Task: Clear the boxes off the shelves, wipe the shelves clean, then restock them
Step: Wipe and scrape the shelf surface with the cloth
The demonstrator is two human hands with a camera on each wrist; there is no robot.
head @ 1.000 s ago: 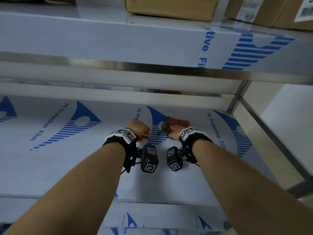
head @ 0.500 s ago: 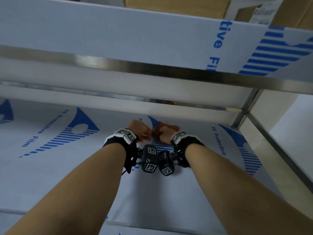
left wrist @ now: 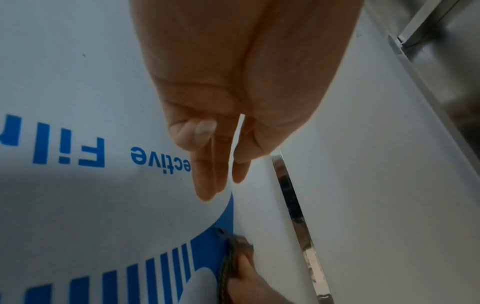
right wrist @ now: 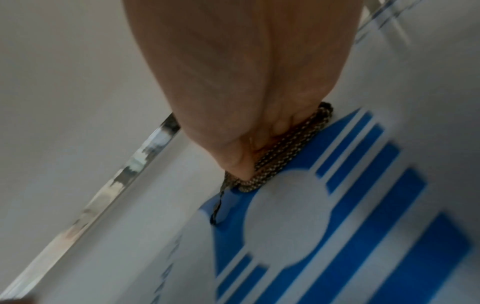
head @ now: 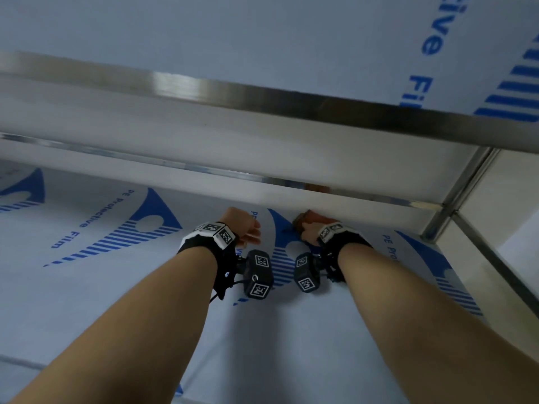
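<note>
The lower shelf (head: 116, 301) is covered in white protective film with blue print and carries no boxes. My right hand (head: 310, 232) grips a brown woven cloth (head: 310, 217) and presses it onto the film near the shelf's back edge; the cloth (right wrist: 280, 160) lies folded under the fingers in the right wrist view. My left hand (head: 245, 228) hovers just left of it, fingers loose and holding nothing. In the left wrist view the left hand (left wrist: 215, 164) hangs over the film, with the cloth (left wrist: 231, 261) below it in the picture.
The upper shelf's steel front rail (head: 262, 94) crosses close overhead. A steel corner post (head: 455, 193) stands at the right end, with a pale wall beyond it. A steel strip (left wrist: 293, 205) runs along the back of the lower shelf.
The right hand slid the cloth left to meet the left hand, then back right and toward the rear. The view moved in under the upper shelf, so the boxes on it left the frame.
</note>
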